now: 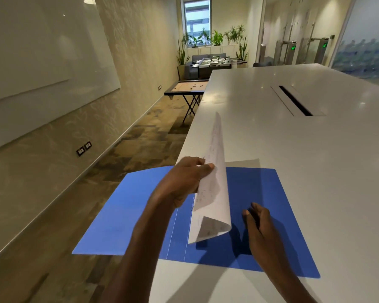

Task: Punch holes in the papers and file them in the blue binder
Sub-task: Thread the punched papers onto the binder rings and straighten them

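Blue binder (271,193) lies opened flat at the near corner of the table (315,138), its left cover hanging past the table edge over the floor — probably spread this way so the spine zone, marked by faint fold lines, is exposed for filing. Right hand (258,224) hovers low over the right cover, fingers straight and loosely together, holding nothing; whether it touches the cover cannot be told. My read: it waits to steady the binder or receive the sheets. Papers (214,182) stand nearly on edge above the spine, curled, lower corner rolled under and casting a shadow on the blue. Left hand (188,178) pinches them along the left edge, thumb on top, fingers curled behind, forearm reaching in from lower left with the wrist raised — a grip that suits lining that edge up with the spine. No punched holes can be made out in the sheets, and no punch or binder rings show; filing looks not yet done. Farther on, a cable slot (295,100) is cut in the tabletop. Beyond, a game board (188,86) on folding legs.
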The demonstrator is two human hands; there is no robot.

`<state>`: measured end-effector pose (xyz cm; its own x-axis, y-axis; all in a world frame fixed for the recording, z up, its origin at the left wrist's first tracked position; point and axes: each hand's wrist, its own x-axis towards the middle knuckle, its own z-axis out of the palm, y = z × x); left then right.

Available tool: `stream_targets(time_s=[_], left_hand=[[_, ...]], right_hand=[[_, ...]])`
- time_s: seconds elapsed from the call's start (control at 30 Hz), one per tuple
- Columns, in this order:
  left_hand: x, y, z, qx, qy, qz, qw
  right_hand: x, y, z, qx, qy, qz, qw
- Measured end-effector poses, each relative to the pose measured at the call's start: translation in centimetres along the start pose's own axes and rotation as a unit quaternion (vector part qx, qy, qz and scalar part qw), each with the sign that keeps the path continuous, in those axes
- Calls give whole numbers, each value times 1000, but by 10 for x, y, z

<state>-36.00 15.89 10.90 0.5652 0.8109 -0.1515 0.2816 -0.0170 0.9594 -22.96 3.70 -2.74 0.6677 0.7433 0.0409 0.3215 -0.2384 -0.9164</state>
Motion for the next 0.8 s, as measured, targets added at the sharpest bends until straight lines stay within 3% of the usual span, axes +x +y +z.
stream_targets(time_s=[0.17, 0.3, 0.43, 0.53, 0.67, 0.8], left_hand=[[13, -4, 39, 53, -18, -9, 998], [20, -16, 61, 106, -8, -5, 994], [21, -30, 78, 141, -15, -2, 990], [19, -39, 86, 159, -32, -5, 987], [18, -50, 91, 103, -89, -47, 990], [23, -65, 91, 271, -14, 1, 963]], right_hand=[[9, 7, -3, 134, 16, 80, 988], [16, 4, -13, 284, 27, 176, 942], [18, -4, -29, 360, 30, 206, 909], [20, -5, -37, 347, 18, 195, 917], [22, 3, -43, 263, 30, 164, 950], [20, 1, -46, 94, 36, 103, 990]])
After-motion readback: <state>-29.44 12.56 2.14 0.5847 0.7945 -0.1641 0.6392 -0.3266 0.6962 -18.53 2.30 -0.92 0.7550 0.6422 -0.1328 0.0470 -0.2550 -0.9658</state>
